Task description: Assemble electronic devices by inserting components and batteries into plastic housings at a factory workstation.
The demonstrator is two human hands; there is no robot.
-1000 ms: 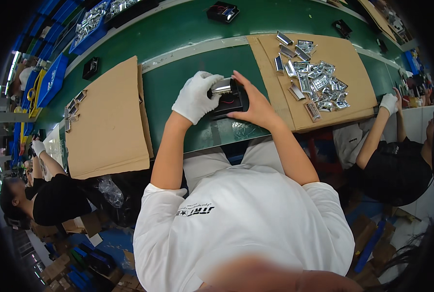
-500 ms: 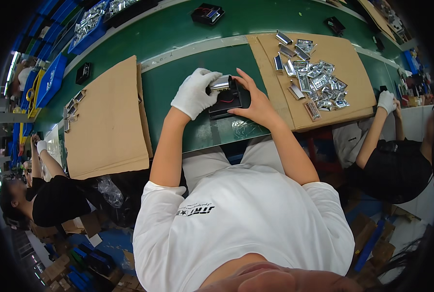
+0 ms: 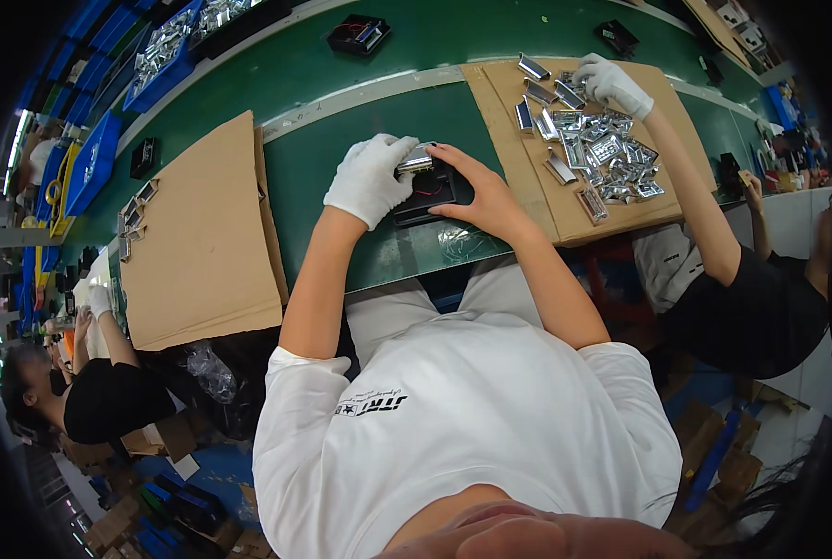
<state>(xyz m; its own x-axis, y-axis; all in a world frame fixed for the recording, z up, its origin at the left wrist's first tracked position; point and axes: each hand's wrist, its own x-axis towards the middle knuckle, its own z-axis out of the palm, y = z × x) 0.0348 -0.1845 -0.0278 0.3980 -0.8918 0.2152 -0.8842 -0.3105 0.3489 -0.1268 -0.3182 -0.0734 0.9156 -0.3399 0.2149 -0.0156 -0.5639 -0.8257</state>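
My left hand, in a white glove, is closed on a shiny silver metal part above a black plastic case. The case lies on the green worktop, with a thin red wire showing inside it. My bare right hand curves round the right side of the case. Its thumb rests along the near edge and its fingertips touch the right end of the silver part. My left fingers hide part of the metal piece and the far left of the case.
Right of my hands, silver parts are heaped on cardboard; a co-worker's gloved hand reaches into them. Another cardboard sheet lies at left with several silver parts. Black cases stand farther back. A blue bin is at far left.
The silver part is tilted more and sits slightly lower to the left, my right fingertips now against it. The co-worker at right has reached a gloved hand over the heap.
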